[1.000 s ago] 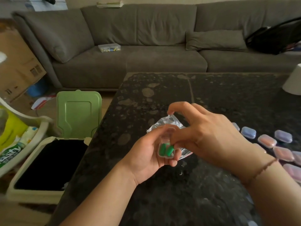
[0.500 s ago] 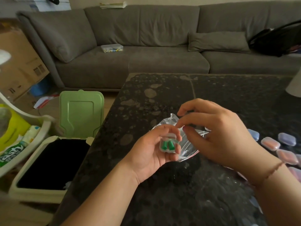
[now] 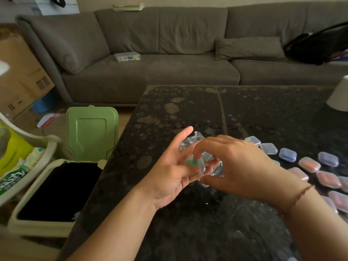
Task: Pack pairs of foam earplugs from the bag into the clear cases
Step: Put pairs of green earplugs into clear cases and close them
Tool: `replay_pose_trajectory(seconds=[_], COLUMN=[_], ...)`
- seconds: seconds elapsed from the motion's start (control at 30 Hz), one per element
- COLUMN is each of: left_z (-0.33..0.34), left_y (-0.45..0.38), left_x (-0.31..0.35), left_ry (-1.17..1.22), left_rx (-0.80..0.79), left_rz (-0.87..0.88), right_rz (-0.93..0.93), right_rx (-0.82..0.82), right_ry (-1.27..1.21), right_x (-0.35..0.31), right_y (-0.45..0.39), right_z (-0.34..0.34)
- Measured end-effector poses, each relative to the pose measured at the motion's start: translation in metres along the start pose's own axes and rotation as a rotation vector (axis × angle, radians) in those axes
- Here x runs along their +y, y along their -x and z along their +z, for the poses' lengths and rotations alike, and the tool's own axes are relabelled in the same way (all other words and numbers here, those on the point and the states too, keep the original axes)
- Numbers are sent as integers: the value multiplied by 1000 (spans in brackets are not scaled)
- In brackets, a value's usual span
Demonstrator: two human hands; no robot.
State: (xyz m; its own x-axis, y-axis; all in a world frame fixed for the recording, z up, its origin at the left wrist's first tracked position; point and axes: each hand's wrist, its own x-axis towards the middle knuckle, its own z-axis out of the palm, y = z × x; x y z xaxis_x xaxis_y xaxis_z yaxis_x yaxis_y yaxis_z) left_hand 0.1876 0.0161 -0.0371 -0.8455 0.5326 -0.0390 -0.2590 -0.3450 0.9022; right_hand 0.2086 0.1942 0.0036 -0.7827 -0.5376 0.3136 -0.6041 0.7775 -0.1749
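Note:
A small clear case (image 3: 197,164) with green foam earplugs (image 3: 191,162) inside sits on the fingers of my left hand (image 3: 169,174), whose index finger points straight up. My right hand (image 3: 237,166) pinches the case, index fingertip on its top and thumb under it. The crumpled clear bag (image 3: 194,139) lies on the black table (image 3: 188,232) just behind both hands, partly hidden by them.
Several closed cases lie in rows at the right: clear ones (image 3: 269,148), a blue one (image 3: 287,155), orange ones (image 3: 309,164). An open bin with a raised green lid (image 3: 92,132) stands left of the table edge. A white object (image 3: 339,95) is at the far right.
My right hand came back from the bag onto the case, index on top and thumb below. My left index finger has straightened upward. Both hands shifted slightly right.

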Motion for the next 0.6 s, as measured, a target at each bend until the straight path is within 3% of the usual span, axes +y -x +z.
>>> replay_pose_trajectory(seconds=[0.23,0.33,0.47,0.6], left_z=[1,5,6,5], left_y=[-2,-3,-4,-2], left_x=[-4,-7,-16,-25], left_ry=[-62,-164,-702,-1120], left_rx=[-19,35,236,281], left_rz=[-23,-4,193,341], right_rz=[26,240,663,860], right_rx=[24,25,75,-9], right_ry=[60,34,56,52], right_x=[6,30,82,103], right_y=[2,8,33,51], right_z=[1,-13,-26,-22])
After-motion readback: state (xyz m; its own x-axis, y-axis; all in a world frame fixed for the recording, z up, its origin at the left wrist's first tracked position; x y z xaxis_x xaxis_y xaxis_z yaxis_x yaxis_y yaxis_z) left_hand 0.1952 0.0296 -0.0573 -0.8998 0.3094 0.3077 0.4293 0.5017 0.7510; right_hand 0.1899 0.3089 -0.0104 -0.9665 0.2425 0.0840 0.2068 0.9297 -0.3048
